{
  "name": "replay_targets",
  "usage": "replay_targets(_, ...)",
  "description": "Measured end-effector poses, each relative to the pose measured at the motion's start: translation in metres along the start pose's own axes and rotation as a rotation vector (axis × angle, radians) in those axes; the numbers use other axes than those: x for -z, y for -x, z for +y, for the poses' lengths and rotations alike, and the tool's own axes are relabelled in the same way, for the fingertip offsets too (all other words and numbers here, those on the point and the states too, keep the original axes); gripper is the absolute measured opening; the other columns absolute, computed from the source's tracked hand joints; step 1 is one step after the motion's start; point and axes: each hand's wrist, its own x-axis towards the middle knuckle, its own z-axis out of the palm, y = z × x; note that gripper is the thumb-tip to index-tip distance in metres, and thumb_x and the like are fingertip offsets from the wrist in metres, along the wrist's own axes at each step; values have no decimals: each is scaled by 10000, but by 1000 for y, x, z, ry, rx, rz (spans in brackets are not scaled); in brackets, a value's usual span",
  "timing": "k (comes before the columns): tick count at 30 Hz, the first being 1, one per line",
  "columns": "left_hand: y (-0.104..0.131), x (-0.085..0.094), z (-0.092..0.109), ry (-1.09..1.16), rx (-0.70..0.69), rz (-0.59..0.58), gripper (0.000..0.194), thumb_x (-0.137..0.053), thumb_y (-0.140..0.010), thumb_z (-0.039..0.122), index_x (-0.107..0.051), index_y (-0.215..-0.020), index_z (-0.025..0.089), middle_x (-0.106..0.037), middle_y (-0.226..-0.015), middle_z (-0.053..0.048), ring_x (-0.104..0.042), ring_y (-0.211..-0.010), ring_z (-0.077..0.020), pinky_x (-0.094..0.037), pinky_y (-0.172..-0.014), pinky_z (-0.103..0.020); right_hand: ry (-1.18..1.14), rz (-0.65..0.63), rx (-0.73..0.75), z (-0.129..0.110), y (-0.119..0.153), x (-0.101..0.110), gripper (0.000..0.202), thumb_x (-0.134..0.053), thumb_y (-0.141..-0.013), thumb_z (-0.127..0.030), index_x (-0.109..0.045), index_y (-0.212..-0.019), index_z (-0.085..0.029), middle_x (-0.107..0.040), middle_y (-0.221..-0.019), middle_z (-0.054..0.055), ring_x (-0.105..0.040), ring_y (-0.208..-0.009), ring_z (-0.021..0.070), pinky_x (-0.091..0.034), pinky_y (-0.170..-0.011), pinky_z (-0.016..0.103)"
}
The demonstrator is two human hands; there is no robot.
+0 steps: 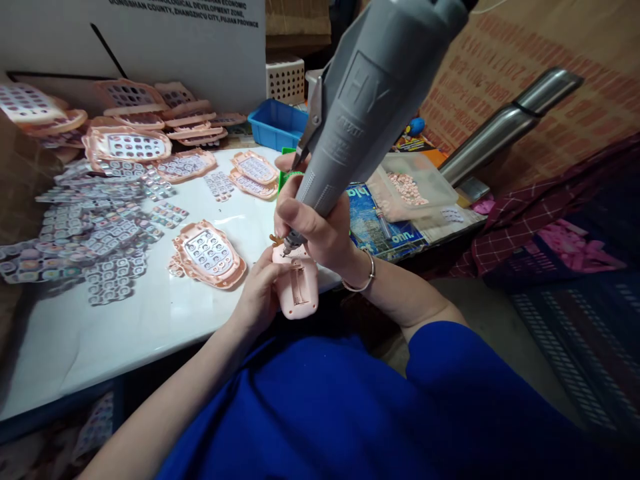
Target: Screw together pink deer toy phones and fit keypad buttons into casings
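- On my feed, the left hand (260, 290) has its grip closed on the pink casing (300, 287) along one side, thumb across the back; I read that as steadying it while leaving the screw holes clear.
- The casing sits at the near edge of the white surface (165, 320), back side up, its long recess facing me, which I take as giving access to the holes from above.
- My other grip, the right hand (320, 227), is wrapped around the lower barrel of the grey power driver (345, 113), fingers low near the nose, presumably for aim.
- The bit points down at the casing's upper end; I can't quite tell whether it touches, as the spot is small and shadowed.
- The driver's body blocks my view of the middle, partly covering the clear tub (443, 197); a green item (286, 180) is mostly hidden behind the right hand.
- Left of the work lie an open shell (209, 255) with its keypad showing, and heaped keypad sheets (105, 227) crowding that side.
- Farther back I see stacked shells (130, 143) and a blue bin (277, 123).
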Motion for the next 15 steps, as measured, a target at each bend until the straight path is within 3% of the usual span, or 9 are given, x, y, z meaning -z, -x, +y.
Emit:
replay_targets(5, -1, 3, 0, -22, -2, -4, 393, -653, -548, 169, -607, -938, 179, -691, -850, -28, -650, -831, -229, -502, -732, -318, -24, 35, 58, -2, -2, -1, 361, -688, -753, -535, -519, -634, -238, -479, -573, -56, -459, -465, 90, -428, -465, 255)
replay_targets(10, 0, 1, 0, 79, -48, -10, 361, -655, -678, 307, -626, -1017, 187, -694, -1011, -77, -637, -1016, -284, -519, -842, -372, 25, 46, 69, -7, -4, 2, 375, -614, -792, -551, -503, -606, -245, -446, -557, -39, -464, -481, 106, -457, -487, 262)
replay_targets(15, 13, 14, -4, -44, -140, 63, 808, -792, -693, 330, -415, -1407, 343, -667, -1148, -24, -643, -1043, -217, -506, -885, -324, -11, 65, 52, -15, -5, 5, 332, -626, -762, -565, -532, -706, -250, -471, -553, -57, -487, -477, 101, -457, -478, 247)
